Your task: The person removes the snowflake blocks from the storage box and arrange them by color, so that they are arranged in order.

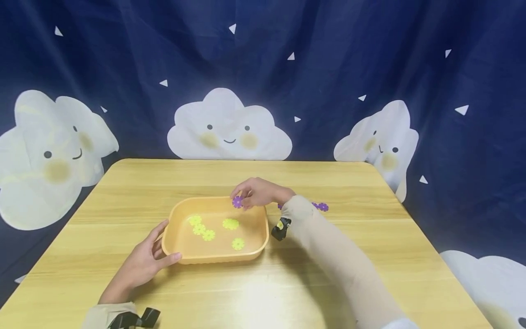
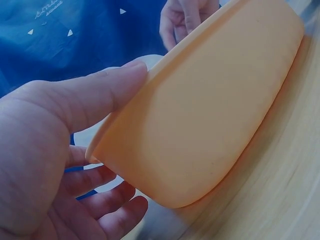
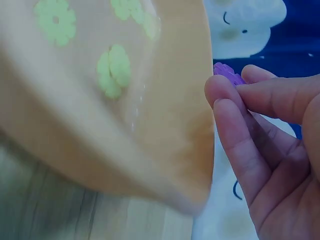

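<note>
An orange plastic basin (image 1: 222, 260) stands on the table, with several yellow flower-shaped discs (image 1: 208, 235) lying on its bottom. My left hand (image 1: 141, 260) grips the basin's near left corner, thumb along the near side and fingers round the left side; in the left wrist view the thumb presses on the rim. Over the far rim, my right hand (image 1: 259, 192) pinches a purple flower-shaped disc (image 1: 237, 202) between thumb and fingertips. The right wrist view shows part of that purple disc (image 3: 227, 74) just past the basin's edge.
More purple discs (image 1: 323, 207) lie on the wooden table (image 1: 370, 256) right of the basin, partly hidden by the right forearm. A dark blue curtain (image 1: 328, 82) with white clouds hangs behind the table.
</note>
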{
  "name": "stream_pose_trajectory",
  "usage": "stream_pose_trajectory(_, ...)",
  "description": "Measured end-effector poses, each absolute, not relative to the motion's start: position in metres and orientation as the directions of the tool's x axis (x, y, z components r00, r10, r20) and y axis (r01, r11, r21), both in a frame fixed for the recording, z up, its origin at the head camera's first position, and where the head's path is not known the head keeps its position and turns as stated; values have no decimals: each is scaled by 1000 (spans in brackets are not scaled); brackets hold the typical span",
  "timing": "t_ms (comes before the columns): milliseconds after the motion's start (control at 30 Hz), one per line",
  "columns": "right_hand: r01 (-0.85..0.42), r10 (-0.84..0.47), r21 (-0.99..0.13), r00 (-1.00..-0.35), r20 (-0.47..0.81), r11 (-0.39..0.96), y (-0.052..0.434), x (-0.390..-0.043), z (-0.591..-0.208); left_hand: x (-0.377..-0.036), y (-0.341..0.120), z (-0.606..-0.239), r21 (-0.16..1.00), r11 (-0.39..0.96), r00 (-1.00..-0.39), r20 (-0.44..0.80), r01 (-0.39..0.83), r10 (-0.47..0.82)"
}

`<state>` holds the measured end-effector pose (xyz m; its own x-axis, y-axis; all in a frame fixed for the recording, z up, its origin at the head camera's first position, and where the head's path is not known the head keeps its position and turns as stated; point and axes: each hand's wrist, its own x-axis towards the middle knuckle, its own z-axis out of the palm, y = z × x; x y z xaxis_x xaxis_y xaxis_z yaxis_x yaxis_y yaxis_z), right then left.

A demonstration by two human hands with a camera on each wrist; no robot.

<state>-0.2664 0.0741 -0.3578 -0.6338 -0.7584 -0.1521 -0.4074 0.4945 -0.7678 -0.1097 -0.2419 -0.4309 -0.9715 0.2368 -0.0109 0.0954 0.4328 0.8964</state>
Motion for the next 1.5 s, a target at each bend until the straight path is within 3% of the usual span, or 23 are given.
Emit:
stream_pose_trajectory(300, -387, -695, -766, -711, -107, 513, 109, -270, -357, -110, -244, -430, 892, 444, -973, -21, 86, 231)
stream_pose_trajectory(833, -471, -642, -674, -766, -6, 569, 174, -269, -361, -111, -244, -428, 883, 458, -971, -17, 98, 240)
stream_pose_trajectory(1500, -194, -391, -841, -920, -23, 505, 251, -256, -389, -112, -240, -430, 871, 486, -972, -46, 74, 231)
